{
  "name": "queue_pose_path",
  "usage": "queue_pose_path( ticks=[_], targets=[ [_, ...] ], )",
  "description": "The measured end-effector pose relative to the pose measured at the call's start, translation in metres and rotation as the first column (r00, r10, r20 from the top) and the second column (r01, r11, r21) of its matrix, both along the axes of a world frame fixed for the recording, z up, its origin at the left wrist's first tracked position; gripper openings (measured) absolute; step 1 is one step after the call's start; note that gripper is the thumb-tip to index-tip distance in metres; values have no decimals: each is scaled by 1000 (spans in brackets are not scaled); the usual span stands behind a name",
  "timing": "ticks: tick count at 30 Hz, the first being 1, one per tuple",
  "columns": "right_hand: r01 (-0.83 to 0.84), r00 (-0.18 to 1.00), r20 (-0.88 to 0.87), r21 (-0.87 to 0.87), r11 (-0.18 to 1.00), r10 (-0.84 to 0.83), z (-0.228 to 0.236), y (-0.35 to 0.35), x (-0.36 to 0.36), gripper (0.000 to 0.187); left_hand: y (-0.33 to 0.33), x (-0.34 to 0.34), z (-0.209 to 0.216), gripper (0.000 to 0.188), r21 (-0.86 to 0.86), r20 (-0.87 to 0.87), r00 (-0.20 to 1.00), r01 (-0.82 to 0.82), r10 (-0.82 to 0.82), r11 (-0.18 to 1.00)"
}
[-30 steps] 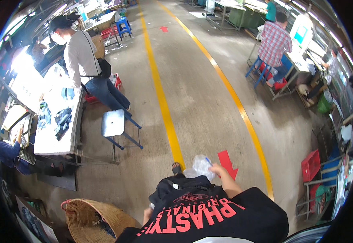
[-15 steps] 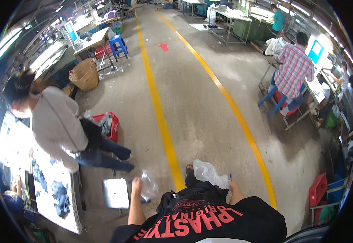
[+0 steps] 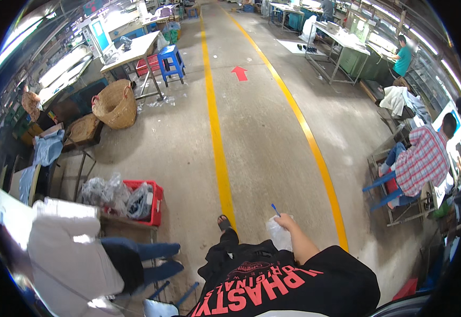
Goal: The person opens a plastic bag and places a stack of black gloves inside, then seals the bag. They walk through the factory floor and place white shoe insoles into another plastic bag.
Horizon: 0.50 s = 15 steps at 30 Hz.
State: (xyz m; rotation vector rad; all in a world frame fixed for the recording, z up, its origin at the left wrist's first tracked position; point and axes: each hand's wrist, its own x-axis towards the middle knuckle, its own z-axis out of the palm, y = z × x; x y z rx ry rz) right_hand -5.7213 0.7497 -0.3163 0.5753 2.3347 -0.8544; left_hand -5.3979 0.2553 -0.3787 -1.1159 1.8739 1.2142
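Observation:
Ahead of my body, my right hand (image 3: 285, 222) is closed on a blue pen (image 3: 275, 210) and a clear plastic bag (image 3: 279, 235). The pen sticks up past my fingers, and the bag hangs below them over the concrete floor. My left hand is out of the picture. One sandalled foot (image 3: 223, 222) is planted beside the left yellow line (image 3: 221, 174).
A person in a light top (image 3: 66, 259) stands close on my left, near a red crate (image 3: 157, 203) of plastic-wrapped items. Further up are a wicker basket (image 3: 115, 108) and a blue stool (image 3: 172, 64). A seated person in a checked shirt (image 3: 423, 161) is at right.
I have moved forward along the aisle; the crate, basket and seated worker are nearer. My right hand has swung forward with pen and bag. My left hand, holding a plastic bag before, has left view.

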Motion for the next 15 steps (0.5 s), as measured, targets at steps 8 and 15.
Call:
queue_pose_path(
  ticks=[8,15],
  targets=[
    [297,918,291,-57,953,-269,-16,-25,-237,52,-107,-482,17,37,-336,-120,722,616,-681,713],
    [375,916,156,3,927,-371,-61,19,-460,49,-140,-870,53,20,159,-587,792,-89,167,983]
  ],
)
